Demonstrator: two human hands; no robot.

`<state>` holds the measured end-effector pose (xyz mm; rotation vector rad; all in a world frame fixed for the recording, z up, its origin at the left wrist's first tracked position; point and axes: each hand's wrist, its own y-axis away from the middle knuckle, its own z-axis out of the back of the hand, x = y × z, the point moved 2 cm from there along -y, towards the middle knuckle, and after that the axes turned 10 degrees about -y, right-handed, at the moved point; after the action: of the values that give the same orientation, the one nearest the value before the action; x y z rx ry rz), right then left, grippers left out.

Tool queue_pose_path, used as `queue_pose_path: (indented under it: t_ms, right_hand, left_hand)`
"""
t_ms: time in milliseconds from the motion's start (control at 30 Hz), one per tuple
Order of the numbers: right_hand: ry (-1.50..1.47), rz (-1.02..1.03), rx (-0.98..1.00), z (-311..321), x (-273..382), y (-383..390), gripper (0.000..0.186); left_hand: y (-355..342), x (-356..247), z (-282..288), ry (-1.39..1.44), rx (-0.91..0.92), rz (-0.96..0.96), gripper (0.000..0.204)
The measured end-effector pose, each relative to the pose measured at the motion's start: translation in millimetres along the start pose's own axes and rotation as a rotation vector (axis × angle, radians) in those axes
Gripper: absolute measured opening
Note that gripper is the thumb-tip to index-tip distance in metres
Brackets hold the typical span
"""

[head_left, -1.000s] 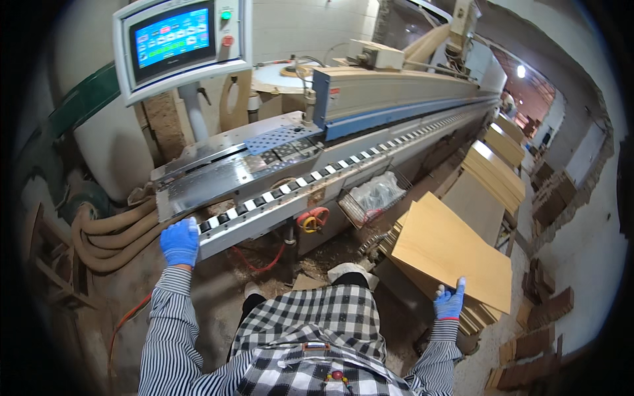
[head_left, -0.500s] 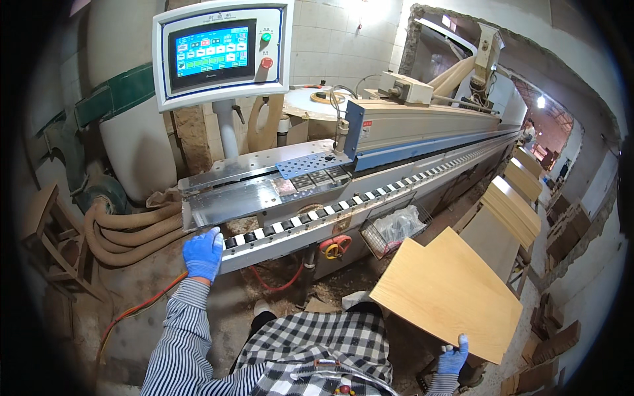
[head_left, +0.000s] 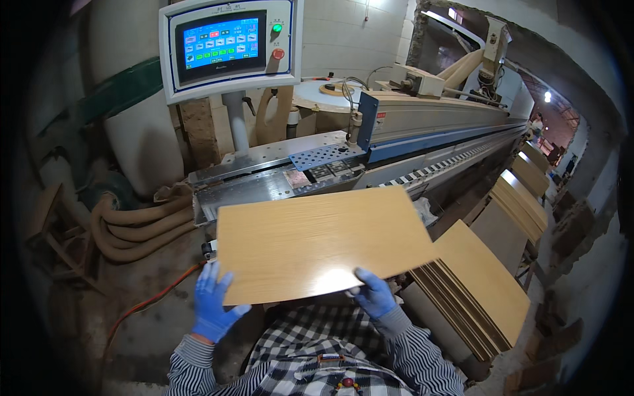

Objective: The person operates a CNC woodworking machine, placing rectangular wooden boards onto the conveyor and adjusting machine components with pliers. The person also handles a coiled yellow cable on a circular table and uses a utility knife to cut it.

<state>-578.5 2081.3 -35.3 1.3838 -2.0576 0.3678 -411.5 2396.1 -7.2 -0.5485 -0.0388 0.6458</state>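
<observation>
A rectangular light wood-coloured panel (head_left: pixel 317 244) is held up in front of me, above the near side of the edge banding machine (head_left: pixel 264 188). My right hand (head_left: pixel 375 294), in a blue glove, grips its near edge with the thumb on top and the fingers partly hidden underneath. At the panel's near left corner is my left hand (head_left: pixel 216 302), also blue-gloved, fingers spread and thumb out. It is at or touching that corner; contact is unclear. The panel covers the near part of the roller rail (head_left: pixel 436 165).
A stack of similar panels (head_left: pixel 485 287) lies to my right, with more stacks (head_left: pixel 518 204) beyond it. A control screen (head_left: pixel 221 43) on a post stands at the back left. Thick hoses (head_left: pixel 142 228) and an orange cable (head_left: pixel 158 295) run along the floor at left.
My right hand has brought the panel from the right-hand stack to in front of me. My left hand has come off the rail's end to the panel's left corner, fingers now spread.
</observation>
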Motion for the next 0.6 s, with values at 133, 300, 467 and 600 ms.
queue_pose_path:
  t_ms: [133, 300, 467, 600]
  right_hand:
    - [-0.053, -0.099, 0.093, -39, -28, -52, 0.018]
    - [-0.148, -0.139, -0.022, -46, -36, -98, 0.022]
    - [-0.352, -0.071, 0.150, -29, -21, -82, 0.050]
    - [-0.285, -0.090, 0.133, 16, -9, -35, 0.047]
  left_hand:
    - [26, 33, 14, -0.117, -0.025, 0.155, 0.075]
    - [8, 55, 2, -0.109, -0.058, 0.318, 0.071]
    - [-26, 66, -12, -0.037, -0.107, 0.484, 0.063]
    - [-51, 59, -19, -0.009, -0.192, 0.562, 0.053]
